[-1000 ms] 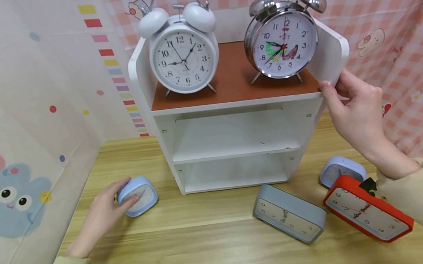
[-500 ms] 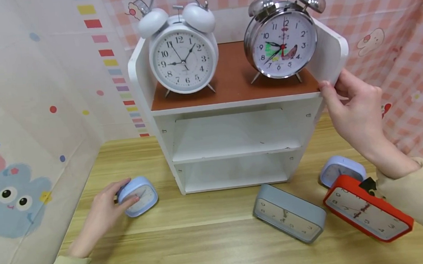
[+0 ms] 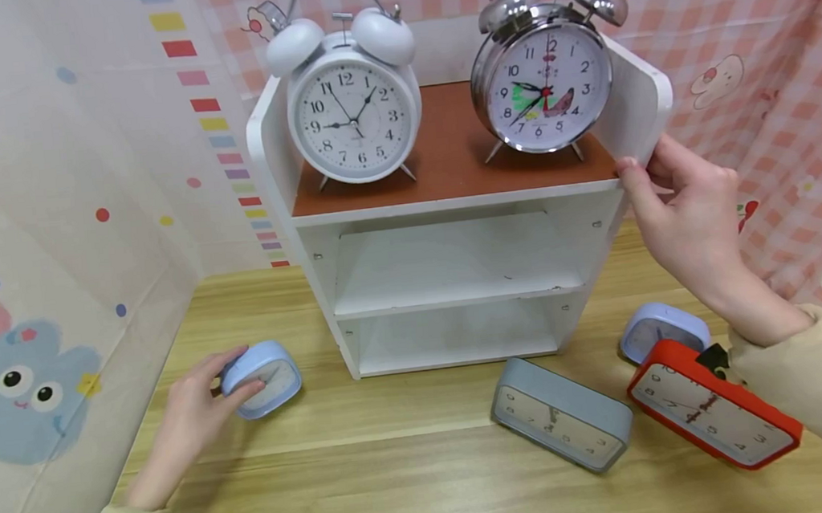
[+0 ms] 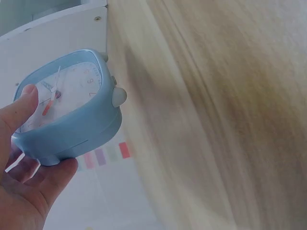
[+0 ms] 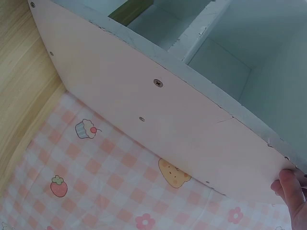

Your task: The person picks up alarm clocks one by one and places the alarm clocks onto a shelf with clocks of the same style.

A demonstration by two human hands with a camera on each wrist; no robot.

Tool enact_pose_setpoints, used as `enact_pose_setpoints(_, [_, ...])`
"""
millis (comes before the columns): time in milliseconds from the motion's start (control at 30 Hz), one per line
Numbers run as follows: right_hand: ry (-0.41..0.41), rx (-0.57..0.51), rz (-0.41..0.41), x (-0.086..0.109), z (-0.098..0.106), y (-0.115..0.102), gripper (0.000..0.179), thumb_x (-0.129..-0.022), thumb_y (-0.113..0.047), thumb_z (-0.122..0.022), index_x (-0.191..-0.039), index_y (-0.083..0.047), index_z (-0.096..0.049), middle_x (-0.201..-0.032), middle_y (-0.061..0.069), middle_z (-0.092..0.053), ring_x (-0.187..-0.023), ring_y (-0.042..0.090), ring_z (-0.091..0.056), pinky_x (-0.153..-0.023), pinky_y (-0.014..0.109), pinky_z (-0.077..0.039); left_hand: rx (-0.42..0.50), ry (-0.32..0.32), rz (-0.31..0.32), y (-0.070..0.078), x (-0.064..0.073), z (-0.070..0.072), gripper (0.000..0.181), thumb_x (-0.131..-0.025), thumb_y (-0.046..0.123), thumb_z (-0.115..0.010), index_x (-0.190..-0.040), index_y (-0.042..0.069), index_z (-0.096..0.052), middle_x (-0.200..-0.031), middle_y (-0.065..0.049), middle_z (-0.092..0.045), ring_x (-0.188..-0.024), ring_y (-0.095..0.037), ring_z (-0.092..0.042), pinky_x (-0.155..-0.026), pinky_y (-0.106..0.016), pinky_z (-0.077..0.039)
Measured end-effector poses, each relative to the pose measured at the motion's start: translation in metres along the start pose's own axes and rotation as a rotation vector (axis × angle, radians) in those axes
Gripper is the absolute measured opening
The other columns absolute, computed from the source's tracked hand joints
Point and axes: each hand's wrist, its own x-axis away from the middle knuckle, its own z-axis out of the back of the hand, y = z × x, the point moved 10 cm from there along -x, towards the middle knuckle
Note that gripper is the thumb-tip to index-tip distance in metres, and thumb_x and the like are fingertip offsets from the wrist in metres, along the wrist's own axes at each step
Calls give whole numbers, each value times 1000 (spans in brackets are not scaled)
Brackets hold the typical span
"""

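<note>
My left hand (image 3: 195, 414) holds a small blue alarm clock (image 3: 279, 380) at the left of the shelf, its thumb over the clock's face and other fingers behind. In the left wrist view the blue clock (image 4: 72, 124) is seen close up, a pale knob on its side. My right hand (image 3: 698, 218) grips the right side panel of a white shelf unit (image 3: 458, 301), thumb on the front edge. On the unit's brown top stand a white twin-bell alarm clock (image 3: 355, 120) at left and a chrome twin-bell alarm clock (image 3: 551, 108) at right.
Right of centre on the wooden table (image 3: 371, 485) lies a grey rectangular clock (image 3: 564, 413). Beside it, a red clock (image 3: 716, 410) sits partly in front of a second small blue clock (image 3: 663, 329), near my right sleeve. Patterned cloths (image 3: 747, 101) hang behind and at the sides.
My left hand and the small blue clock have shifted slightly left. The head view has drifted a little. My right hand keeps its place on the shelf panel.
</note>
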Motion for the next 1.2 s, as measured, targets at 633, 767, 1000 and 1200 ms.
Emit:
enact_pose_setpoints(633, [0,7,-1,0,0,-2,33,-105,-21,-63,-130,-2,-72,-118,28,-76,-99,-32,-57,-83,-3,-49,21,93,-132,45,4,19,57,-78,3,-90,-132,3,-71,-123,-21,-75,-103,-11,-70,-82,1,-52])
enact_pose_setpoints(767, [-2,5,-3,0,-1,-1,33,-105,-21,-63,-131,-3,-72,-118,27,-77,-99,-32,-57,-83,-3,-49,42,102,-179,55,6,23,59,-75,1,-91,-131,6,-72,-122,-19,-76,-105,19,-51,-81,3,-51])
enact_pose_setpoints(1000, [4,5,-1,0,0,-1,33,-105,-21,-63,-131,-4,-72,-118,28,-76,-99,-32,-57,-83,-3,-49,41,87,-263,75,9,27,62,-71,-3,-92,-129,4,-72,-120,-15,-77,-105,19,-53,-82,0,-53])
enact_pose_setpoints(1200, [4,-2,-3,0,0,-1,33,-105,-21,-63,-132,-4,-72,-119,27,-77,-99,-32,-57,-84,-3,-49,3,67,-338,95,12,24,67,-68,-1,-93,-132,7,-72,-122,-11,-77,-103,-10,-71,-90,4,-47])
